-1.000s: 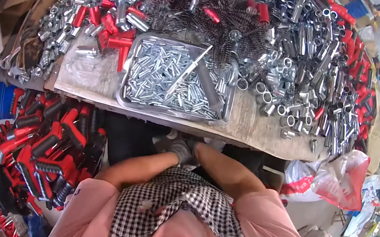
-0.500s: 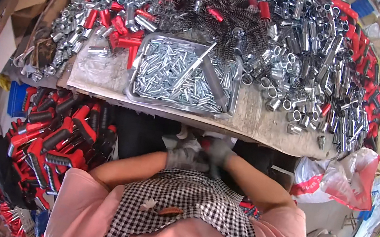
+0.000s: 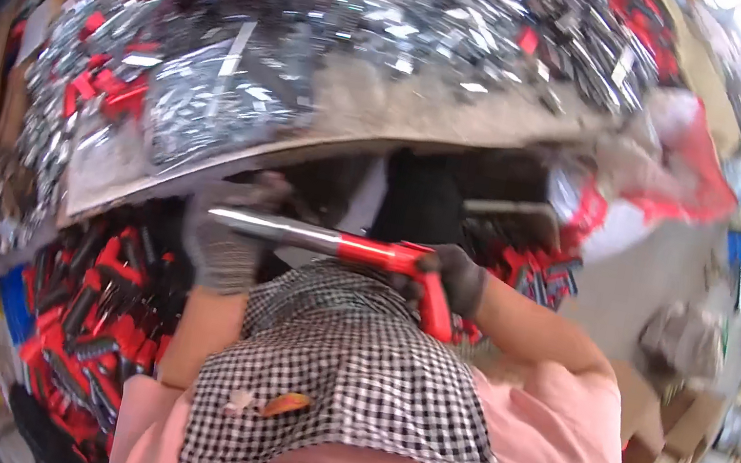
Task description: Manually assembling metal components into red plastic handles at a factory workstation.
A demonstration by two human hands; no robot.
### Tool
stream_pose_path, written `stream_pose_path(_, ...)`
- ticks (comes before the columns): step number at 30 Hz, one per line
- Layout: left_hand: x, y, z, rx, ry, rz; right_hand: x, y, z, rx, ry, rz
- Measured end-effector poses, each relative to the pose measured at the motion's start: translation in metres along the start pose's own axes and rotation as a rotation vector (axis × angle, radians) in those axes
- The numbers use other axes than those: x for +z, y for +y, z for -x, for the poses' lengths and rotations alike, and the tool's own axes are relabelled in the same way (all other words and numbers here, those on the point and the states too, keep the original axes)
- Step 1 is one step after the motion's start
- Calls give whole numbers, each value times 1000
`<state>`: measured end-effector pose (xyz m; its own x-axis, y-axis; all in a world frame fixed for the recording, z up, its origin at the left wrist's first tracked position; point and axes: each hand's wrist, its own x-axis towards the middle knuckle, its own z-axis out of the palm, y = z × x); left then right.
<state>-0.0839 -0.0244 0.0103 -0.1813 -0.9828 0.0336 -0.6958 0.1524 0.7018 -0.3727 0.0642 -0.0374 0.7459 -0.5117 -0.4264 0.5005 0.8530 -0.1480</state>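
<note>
My right hand [image 3: 455,280], in a dark glove, is closed around the red grip of a pistol-shaped tool [image 3: 369,251]. The tool's red collar runs into a silver metal tube that points left. At the tube's end is my left hand [image 3: 223,250] in a grey glove, close under the table's front edge. Motion smears its fingers, and the tube passes in front of it, so whether they touch is unclear. Behind the left hand, a metal tray of small silver pins [image 3: 215,100] rests on the worktable [image 3: 392,107].
Piles of shiny metal sleeves [image 3: 466,25] and red parts cover the table's far side. Red-and-black pistol-shaped tools [image 3: 92,321] lie heaped at the lower left, more [image 3: 537,273] beneath the table at right. A white-and-red sack [image 3: 679,167] sits at the table's right end.
My hands have moved apart from my lap. The pistol-shaped tool now shows in my right hand, and my left hand has gone left. The whole view has turned and blurred, shifting the table leftward.
</note>
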Motion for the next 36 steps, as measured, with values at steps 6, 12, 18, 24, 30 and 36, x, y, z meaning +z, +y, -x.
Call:
stream_pose_path(6,-9,98,-22,730,-809,1324,-16,35,-25,248,-597,-290)
stream_pose_path(12,-40,138,-50,845,-665,1316,-10,15,98,-412,-60,111)
stream_pose_path(18,6,67,-35,336,-321,941,20,5,244,-673,741,841)
stream_pose_path(24,24,69,-18,22,-544,471,-100,-12,195,-356,1339,1545)
stream_pose_path(30,30,56,-11,457,-496,247,-214,12,96,-15,1445,2280)
stream_pose_path(36,18,36,4,240,-608,51,-198,6,82,497,1133,2132)
